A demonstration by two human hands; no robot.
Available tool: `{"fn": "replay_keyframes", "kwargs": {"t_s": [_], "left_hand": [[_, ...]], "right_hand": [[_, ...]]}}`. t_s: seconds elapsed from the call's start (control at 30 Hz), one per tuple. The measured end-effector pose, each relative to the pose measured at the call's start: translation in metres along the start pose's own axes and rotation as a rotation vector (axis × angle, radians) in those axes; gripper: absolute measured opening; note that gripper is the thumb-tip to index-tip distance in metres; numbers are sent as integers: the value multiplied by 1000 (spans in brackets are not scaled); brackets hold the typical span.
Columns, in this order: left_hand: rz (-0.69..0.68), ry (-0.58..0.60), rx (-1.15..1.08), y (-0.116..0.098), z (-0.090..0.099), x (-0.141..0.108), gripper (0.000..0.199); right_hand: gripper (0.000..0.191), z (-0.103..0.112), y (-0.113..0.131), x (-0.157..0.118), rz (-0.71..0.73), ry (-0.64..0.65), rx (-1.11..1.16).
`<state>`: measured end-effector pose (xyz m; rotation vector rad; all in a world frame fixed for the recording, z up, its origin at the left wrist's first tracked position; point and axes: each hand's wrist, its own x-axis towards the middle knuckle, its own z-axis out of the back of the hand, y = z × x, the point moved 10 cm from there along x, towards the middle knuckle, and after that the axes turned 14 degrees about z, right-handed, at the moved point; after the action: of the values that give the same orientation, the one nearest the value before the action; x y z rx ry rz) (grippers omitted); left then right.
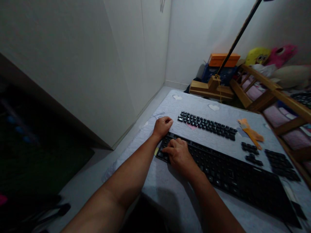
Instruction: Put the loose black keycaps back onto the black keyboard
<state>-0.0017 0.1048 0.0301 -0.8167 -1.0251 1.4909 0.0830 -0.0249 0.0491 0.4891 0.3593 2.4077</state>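
A black keyboard (218, 165) lies slantwise on a pale quilted cloth, with most of its key positions bare of keycaps. My right hand (179, 155) rests over its left end, thumb and fingers drawn together low on the keys; whatever is between the fingertips is hidden. Just past the keyboard's far left corner is my left hand (162, 127), its fingers curled closed, and I cannot make out what they hold. Beyond the keyboard, loose black keycaps (206, 124) are laid out in rows. Smaller groups of keycaps (250, 149) and a block of keycaps (282, 164) sit farther right.
An orange-handled brush (251, 134) lies on an orange cloth (259, 136) at the right. A white cabinet (116, 71) stands along the left. Behind the quilted surface (194, 100) are a wooden post base (211, 88), an orange box (224, 60) and a wooden rail (267, 85).
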Motion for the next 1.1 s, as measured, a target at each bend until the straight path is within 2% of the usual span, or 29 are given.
{"fn": "replay_keyframes", "kwargs": {"t_s": [0.33, 0.63, 0.83, 0.97, 1.1], "left_hand": [[-2, 1, -10, 1, 1, 0, 16], [-14, 10, 36, -2, -3, 0, 16], [-51, 12, 112, -7, -6, -3, 16], [-49, 5, 121, -7, -5, -3, 16], [-30, -10, 98, -6, -2, -2, 16]], "right_hand": [[34, 12, -2, -1, -22, -59, 38], [28, 33, -26, -9, -127, -111, -41], [23, 51, -58, -2, -208, -10, -152], [22, 62, -91, 9, -297, -2, -265], [26, 61, -122, 18, -390, 17, -368]]}}
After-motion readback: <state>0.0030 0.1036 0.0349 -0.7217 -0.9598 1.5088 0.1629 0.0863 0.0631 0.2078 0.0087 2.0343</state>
